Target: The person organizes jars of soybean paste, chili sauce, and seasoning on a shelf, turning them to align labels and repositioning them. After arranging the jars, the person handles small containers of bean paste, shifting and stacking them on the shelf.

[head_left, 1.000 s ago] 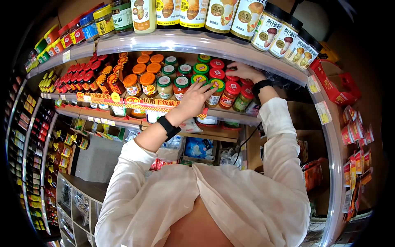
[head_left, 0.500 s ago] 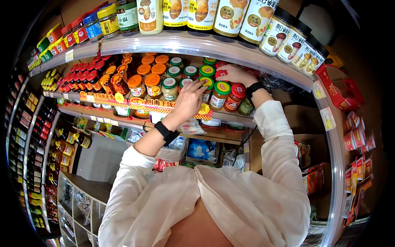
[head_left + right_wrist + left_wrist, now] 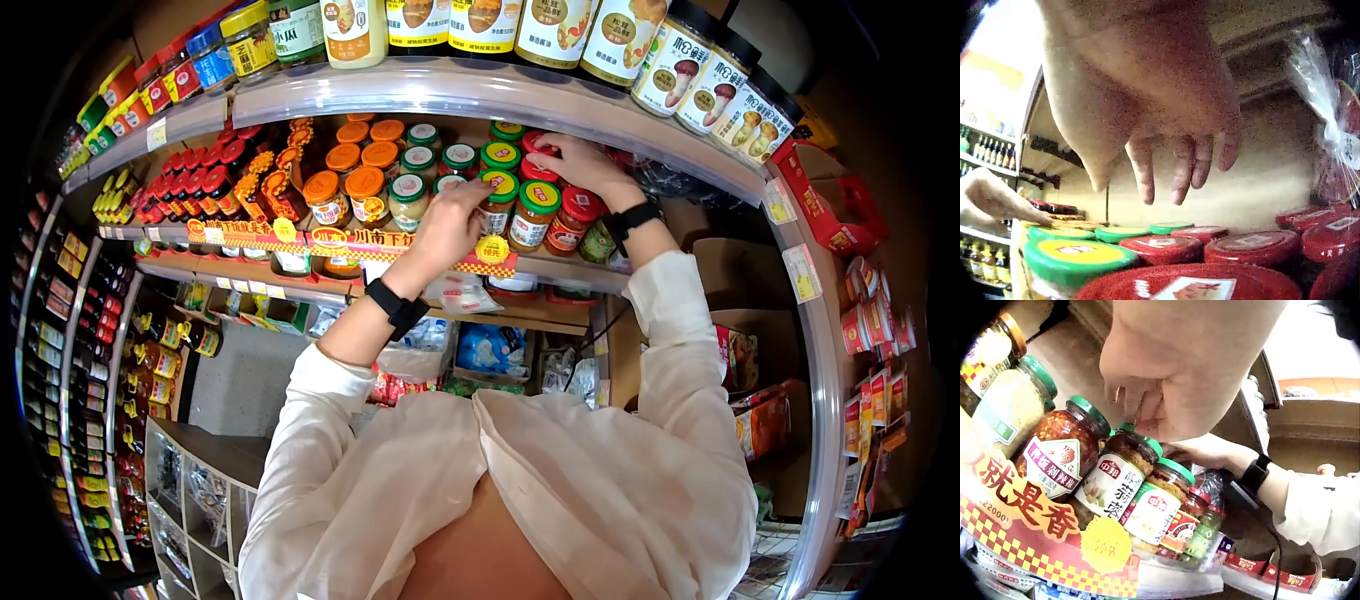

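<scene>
My left hand (image 3: pixel 452 228) is at the front row of the shelf, its fingertips at the lid of a garlic sauce jar (image 3: pixel 497 205) with a green and yellow lid. In the left wrist view, that hand's fingers bend down over the garlic sauce jar (image 3: pixel 1110 481). My right hand (image 3: pixel 582 165) reaches further back, above red-lidded jars (image 3: pixel 540 168). Seen from the right wrist, its fingers (image 3: pixel 1180 169) hang spread over the red lids (image 3: pixel 1250 247), apart from them and holding nothing. Beside the garlic sauce jar stands another green-lidded jar (image 3: pixel 535 215), then a red-lidded jar (image 3: pixel 575 222).
An upper shelf edge (image 3: pixel 420 85) with bottles runs close above the hands. Orange-lidded jars (image 3: pixel 365 185) and a yellow-red promotional strip (image 3: pixel 370 245) lie to the left. A clear plastic-wrapped packet (image 3: pixel 1329 112) stands right of the right hand.
My right hand moved left over the red lids, came down on one, then lifted off with its fingers spreading. My left hand shifted slightly left, off the lid of the second green-lidded jar.
</scene>
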Demonstrator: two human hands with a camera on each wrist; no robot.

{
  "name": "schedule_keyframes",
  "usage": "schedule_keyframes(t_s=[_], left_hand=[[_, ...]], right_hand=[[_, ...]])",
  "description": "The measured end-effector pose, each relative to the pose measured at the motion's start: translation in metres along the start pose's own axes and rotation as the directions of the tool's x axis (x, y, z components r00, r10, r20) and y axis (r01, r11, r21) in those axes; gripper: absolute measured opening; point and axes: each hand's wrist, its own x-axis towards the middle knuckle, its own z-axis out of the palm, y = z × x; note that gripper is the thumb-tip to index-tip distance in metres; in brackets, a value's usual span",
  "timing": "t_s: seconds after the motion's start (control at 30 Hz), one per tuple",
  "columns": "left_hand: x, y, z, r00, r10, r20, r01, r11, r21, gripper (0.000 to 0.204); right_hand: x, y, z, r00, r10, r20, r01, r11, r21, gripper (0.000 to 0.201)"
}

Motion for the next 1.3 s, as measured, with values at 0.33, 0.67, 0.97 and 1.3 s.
schedule_keyframes(t_s=[0.33,0.67,0.97,1.3], left_hand=[[0.042,-0.016,-0.01,0.975,-0.108,0.197,0.118,0.992,-0.044,0.047],[0.053,-0.027,-0.001,0.959,-0.094,0.267,0.095,0.995,0.008,0.063],[0.058,-0.033,-0.011,0.933,0.012,0.359,0.033,0.992,-0.119,0.062],[0.053,-0.035,-0.006,0.944,-0.043,0.328,0.093,0.986,-0.14,0.06]], right_hand=[[-0.036,-0.022,0.01,0.961,0.069,0.269,0.002,0.967,-0.256,0.068],[-0.043,-0.03,0.008,0.963,0.092,0.252,-0.015,0.956,-0.292,0.064],[-0.046,-0.027,0.014,0.97,0.126,0.206,-0.072,0.965,-0.253,0.064],[-0.045,-0.023,0.019,0.968,0.152,0.202,-0.093,0.957,-0.274,0.068]])
